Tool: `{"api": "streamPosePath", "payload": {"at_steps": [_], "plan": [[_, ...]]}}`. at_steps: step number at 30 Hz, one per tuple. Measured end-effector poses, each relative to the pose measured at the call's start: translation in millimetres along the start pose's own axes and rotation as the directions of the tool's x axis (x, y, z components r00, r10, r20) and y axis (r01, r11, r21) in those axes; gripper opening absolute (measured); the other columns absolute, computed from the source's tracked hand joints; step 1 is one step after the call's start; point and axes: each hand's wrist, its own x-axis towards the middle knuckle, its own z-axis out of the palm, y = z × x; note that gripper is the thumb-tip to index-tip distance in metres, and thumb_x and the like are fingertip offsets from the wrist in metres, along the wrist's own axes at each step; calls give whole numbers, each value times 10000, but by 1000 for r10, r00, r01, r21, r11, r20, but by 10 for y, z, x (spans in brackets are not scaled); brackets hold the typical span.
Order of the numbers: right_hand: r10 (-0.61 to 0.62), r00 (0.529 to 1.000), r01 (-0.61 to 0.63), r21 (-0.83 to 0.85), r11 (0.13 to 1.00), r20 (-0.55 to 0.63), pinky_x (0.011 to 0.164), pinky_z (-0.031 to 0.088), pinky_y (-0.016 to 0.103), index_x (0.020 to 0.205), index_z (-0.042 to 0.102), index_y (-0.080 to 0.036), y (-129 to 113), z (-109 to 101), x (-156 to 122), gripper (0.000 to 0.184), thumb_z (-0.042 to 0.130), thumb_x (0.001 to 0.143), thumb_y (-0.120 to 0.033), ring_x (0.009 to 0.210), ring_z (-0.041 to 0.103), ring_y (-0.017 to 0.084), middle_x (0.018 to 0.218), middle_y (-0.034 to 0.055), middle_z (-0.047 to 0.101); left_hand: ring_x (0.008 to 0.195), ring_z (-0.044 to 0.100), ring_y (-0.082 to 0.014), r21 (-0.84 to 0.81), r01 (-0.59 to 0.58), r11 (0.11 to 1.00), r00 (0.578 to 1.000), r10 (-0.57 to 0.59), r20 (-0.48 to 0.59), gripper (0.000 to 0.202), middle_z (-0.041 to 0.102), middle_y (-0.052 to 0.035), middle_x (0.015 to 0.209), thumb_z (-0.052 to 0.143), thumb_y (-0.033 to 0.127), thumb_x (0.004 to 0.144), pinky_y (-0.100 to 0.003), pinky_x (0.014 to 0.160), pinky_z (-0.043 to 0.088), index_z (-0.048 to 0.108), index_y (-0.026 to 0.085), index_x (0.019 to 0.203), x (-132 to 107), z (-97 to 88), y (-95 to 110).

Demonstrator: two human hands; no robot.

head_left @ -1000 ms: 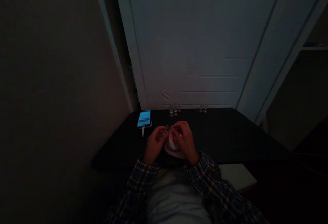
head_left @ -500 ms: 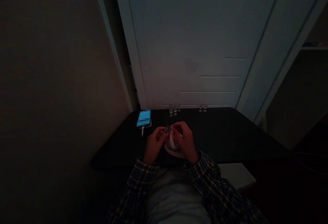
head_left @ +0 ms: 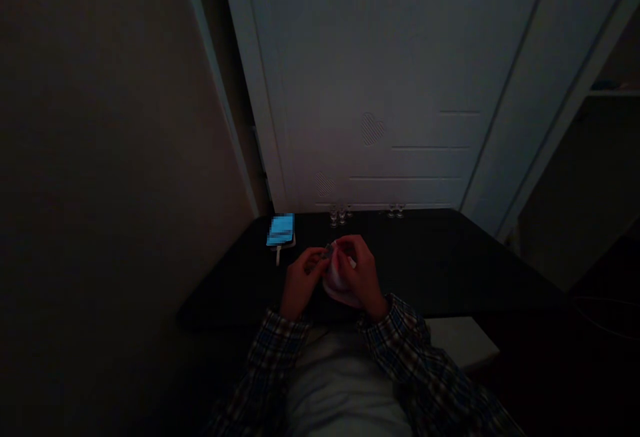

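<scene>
In dim light, my left hand point(head_left: 302, 277) pinches a small clear stemmed glass point(head_left: 329, 250) above the table. Its outline is dark and partly covered by fingers. My right hand point(head_left: 361, 270) is closed on a pale pinkish cloth point(head_left: 341, 290), which hangs below the fingers. The upper part of the cloth touches the glass between both hands. Several small stemmed glasses stand at the back of the table, among them a left group point(head_left: 342, 216) and a right pair point(head_left: 400, 210).
The black table point(head_left: 450, 264) backs onto a white panel point(head_left: 420, 77) with heart patterns. A lit phone point(head_left: 281, 230) with a white cable point(head_left: 278, 256) lies at the back left. A white box-like object point(head_left: 463, 342) sits below the table's front edge.
Both hands stay nearly in place. The fingers of my right hand have shifted slightly with the cloth, and the glass has turned a little in my left fingers.
</scene>
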Motion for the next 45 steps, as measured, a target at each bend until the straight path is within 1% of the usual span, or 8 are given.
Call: {"api": "streamPosePath", "payload": {"at_steps": [3,13,23,27,30,35,40,45], "plan": [[27,999,-27,-20,999,24,777,449,286,985,554,-201,18,1,-2,160,468,867,-269,858,558,159,942,47,589,609,595,-130,-1,0,1000,1000,0,-4,291,641,-14,772,594,371,745,-208,504,436,595,183,968,-1,1,-3],[26,1000,-27,-10,1000,-15,772,448,286,999,555,-204,16,-4,-2,177,498,856,-291,867,554,162,948,49,583,588,581,-125,-11,-20,1000,1000,19,-22,287,646,-16,774,581,360,742,-205,497,425,600,177,963,-2,11,17],[-21,1000,21,-17,1000,-21,779,445,276,832,605,-212,13,-11,20,104,519,846,-268,877,540,152,928,35,530,591,572,-125,-23,-23,999,1000,23,2,281,637,-18,768,573,359,749,-204,494,413,601,175,959,-16,13,33],[-17,1000,16,-33,999,-17,782,444,272,871,628,-219,8,-29,8,126,519,848,-277,888,534,149,959,36,504,595,566,-117,-21,-42,999,999,42,-1,265,620,-6,765,571,346,759,-198,495,417,594,186,968,-18,7,28],[-15,1000,15,-19,1000,1,753,451,256,913,635,-223,13,-25,6,143,530,843,-289,873,541,145,951,36,503,584,552,-114,0,-43,999,999,43,-23,252,586,18,702,562,343,772,-194,487,404,580,201,979,-16,-1,22],[-28,996,28,-7,1000,88,743,442,255,994,618,-226,32,2,12,187,529,841,-287,835,562,149,916,28,581,537,500,-101,2,-61,998,998,61,-25,259,516,48,630,530,343,801,-191,480,385,541,215,1027,-25,-14,36],[-2,993,3,-13,1000,116,697,429,233,944,624,-206,42,10,-1,186,494,855,-304,772,579,143,865,15,642,568,498,-101,27,-76,997,997,76,-8,260,517,36,678,537,344,800,-190,486,391,566,216,1024,-30,-15,40],[13,999,-10,-52,999,48,659,416,226,888,619,-201,24,-3,-15,171,499,848,-317,720,578,137,809,9,642,672,553,-123,-68,-55,996,997,52,-50,345,556,2,824,600,325,753,-180,478,409,524,223,1074,-3,4,1]]}}
